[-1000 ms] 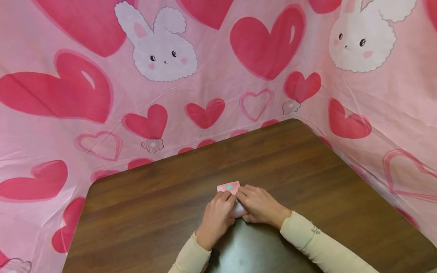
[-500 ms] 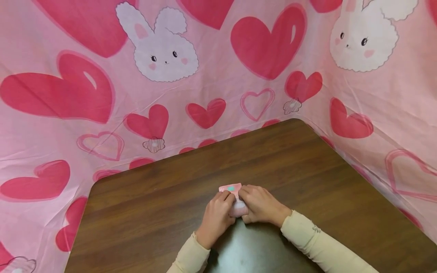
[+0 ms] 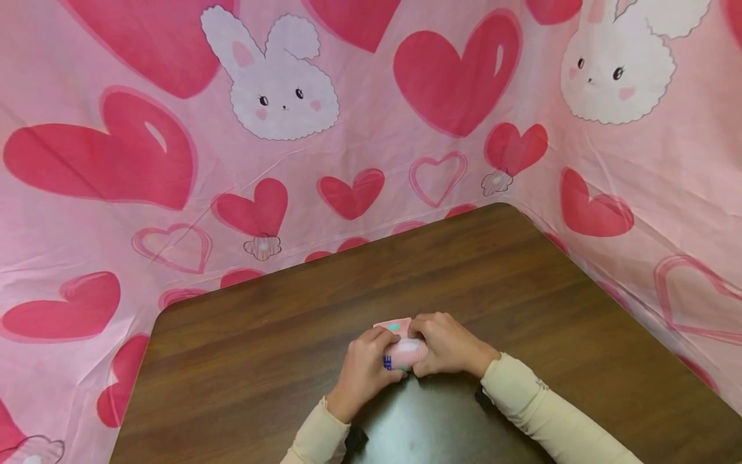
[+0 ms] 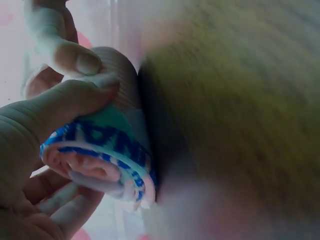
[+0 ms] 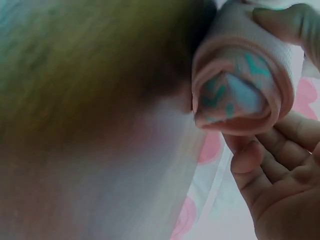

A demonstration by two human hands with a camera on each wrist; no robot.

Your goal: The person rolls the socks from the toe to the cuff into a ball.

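Note:
A pink knitted sock (image 3: 408,356), rolled into a thick bundle, lies at the front middle of the table between both hands. It has turquoise patches, a pale patch and blue lettering; a short flat end sticks out on the far side. My left hand (image 3: 365,367) grips its left end, thumb on the near side and fingers over the top. My right hand (image 3: 447,348) holds the right end in the same way. The left wrist view shows the sock's (image 4: 125,142) coiled layers edged with blue letters. In the right wrist view the sock's (image 5: 245,95) other end is a loose spiral.
The brown wooden table (image 3: 278,335) extends around the hands on all sides. A pink cloth (image 3: 359,116) with hearts and rabbits hangs along its far and right edges. Glare lies on the tabletop nearest the body.
The roll has grown thicker and more of it shows between the hands, with blue lettering now visible. Its flat far end has shortened. Both hands have spread slightly apart.

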